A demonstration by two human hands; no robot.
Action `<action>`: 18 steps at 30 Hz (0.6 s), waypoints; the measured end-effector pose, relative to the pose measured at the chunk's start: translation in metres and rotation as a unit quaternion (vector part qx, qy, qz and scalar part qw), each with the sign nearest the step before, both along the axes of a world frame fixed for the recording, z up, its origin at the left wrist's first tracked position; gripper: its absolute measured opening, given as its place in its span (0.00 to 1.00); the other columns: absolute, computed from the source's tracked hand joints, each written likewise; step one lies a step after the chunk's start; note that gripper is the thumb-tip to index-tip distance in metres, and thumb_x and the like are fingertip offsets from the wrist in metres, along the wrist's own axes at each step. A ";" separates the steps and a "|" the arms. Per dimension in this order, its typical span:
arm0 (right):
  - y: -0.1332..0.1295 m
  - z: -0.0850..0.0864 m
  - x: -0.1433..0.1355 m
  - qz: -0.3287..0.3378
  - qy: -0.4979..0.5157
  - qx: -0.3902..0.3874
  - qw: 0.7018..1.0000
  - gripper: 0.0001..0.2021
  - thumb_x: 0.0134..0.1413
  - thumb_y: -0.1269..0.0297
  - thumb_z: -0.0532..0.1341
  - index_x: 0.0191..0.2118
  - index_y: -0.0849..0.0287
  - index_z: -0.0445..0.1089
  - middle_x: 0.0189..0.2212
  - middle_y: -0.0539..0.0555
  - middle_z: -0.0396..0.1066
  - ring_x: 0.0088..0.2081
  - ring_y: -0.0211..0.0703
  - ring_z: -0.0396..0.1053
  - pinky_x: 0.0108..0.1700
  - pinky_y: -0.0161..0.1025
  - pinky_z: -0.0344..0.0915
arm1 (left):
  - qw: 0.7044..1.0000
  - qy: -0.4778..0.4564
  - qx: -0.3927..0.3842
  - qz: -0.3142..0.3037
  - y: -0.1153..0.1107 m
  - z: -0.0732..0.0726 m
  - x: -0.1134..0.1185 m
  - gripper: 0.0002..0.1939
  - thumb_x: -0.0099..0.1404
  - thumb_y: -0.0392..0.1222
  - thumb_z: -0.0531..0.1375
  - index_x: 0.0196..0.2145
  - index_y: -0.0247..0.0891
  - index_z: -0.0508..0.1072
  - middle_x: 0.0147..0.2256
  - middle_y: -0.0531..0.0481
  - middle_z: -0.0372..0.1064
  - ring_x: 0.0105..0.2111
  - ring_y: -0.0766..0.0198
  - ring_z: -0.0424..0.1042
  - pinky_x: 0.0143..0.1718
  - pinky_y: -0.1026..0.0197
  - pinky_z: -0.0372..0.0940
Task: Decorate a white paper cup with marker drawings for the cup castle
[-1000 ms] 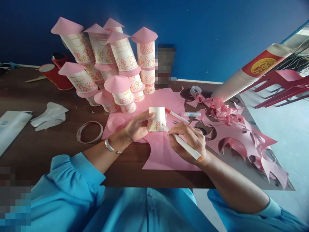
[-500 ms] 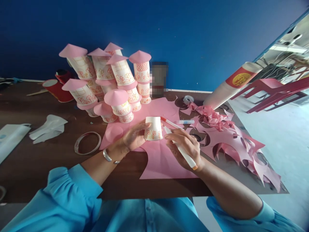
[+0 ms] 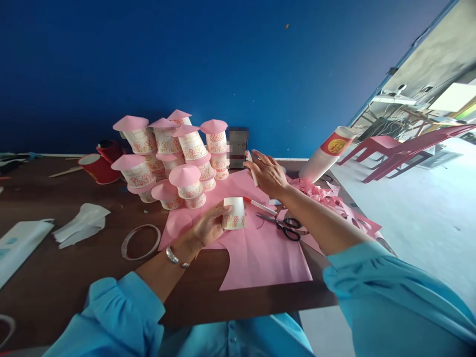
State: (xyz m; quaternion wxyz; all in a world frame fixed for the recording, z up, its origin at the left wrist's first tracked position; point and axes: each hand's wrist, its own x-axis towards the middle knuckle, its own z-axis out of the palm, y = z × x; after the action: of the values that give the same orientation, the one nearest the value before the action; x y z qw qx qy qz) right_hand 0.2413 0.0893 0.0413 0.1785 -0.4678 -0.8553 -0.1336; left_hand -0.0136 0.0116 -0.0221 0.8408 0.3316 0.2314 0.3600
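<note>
My left hand (image 3: 210, 225) is closed on an upside-down white paper cup (image 3: 234, 214) with red flowers drawn around its lower part. My right hand (image 3: 270, 174) reaches over the far part of the pink paper (image 3: 267, 263), its fingers round a white marker (image 3: 253, 168). Just behind the fingers stands a dark, partly blurred upright device (image 3: 240, 144). To the right of the cup lie a red-and-white marker (image 3: 262, 206) and black-handled scissors (image 3: 288, 229).
Several decorated cup towers with pink cone roofs (image 3: 185, 176) stand back left. A tape roll (image 3: 141, 255), crumpled white sheet (image 3: 84, 223) and red cup (image 3: 97, 168) lie left. Pink scraps (image 3: 320, 193) and a leaning cup stack (image 3: 327, 153) are right, before a red plastic chair (image 3: 405, 148).
My right hand has moved away from the cup, forward toward the upright device, with the white marker. This uncovers the scissors. My left hand still holds the cup. The camera view has tilted up.
</note>
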 end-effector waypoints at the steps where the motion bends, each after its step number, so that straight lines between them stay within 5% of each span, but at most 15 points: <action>1: 0.014 0.000 -0.001 -0.002 -0.021 -0.019 1.000 0.20 0.80 0.71 0.48 0.64 0.61 0.71 0.75 0.67 0.65 0.78 0.60 0.60 0.73 0.62 0.63 | 1.000 0.000 -0.003 -0.002 0.000 0.000 0.000 0.25 0.60 0.53 0.78 0.51 0.39 0.83 0.44 0.44 0.84 0.44 0.55 0.82 0.45 0.56 0.76; 8: 0.058 -0.020 -0.005 -0.010 -0.076 -0.046 0.996 0.22 0.74 0.77 0.52 0.67 0.65 0.69 0.78 0.70 0.58 0.81 0.63 0.51 0.77 0.67 0.55 | 1.000 -0.001 -0.013 -0.001 0.000 0.001 0.000 0.25 0.59 0.53 0.79 0.50 0.39 0.84 0.46 0.43 0.84 0.42 0.57 0.81 0.44 0.57 0.75; 18: 0.037 -0.027 0.002 0.004 -0.040 -0.007 0.999 0.23 0.71 0.77 0.56 0.67 0.58 0.72 0.71 0.65 0.71 0.77 0.60 0.60 0.74 0.61 0.61 | 1.000 -0.002 -0.004 -0.008 0.002 -0.002 0.000 0.21 0.62 0.51 0.77 0.50 0.41 0.85 0.44 0.45 0.83 0.39 0.58 0.79 0.43 0.57 0.75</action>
State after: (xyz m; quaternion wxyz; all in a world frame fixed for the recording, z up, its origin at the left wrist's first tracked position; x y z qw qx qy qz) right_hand 0.2432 0.1263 0.0144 0.1409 -0.4596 -0.8647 -0.1455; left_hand -0.0138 0.0132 -0.0236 0.8454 0.3293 0.2283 0.3531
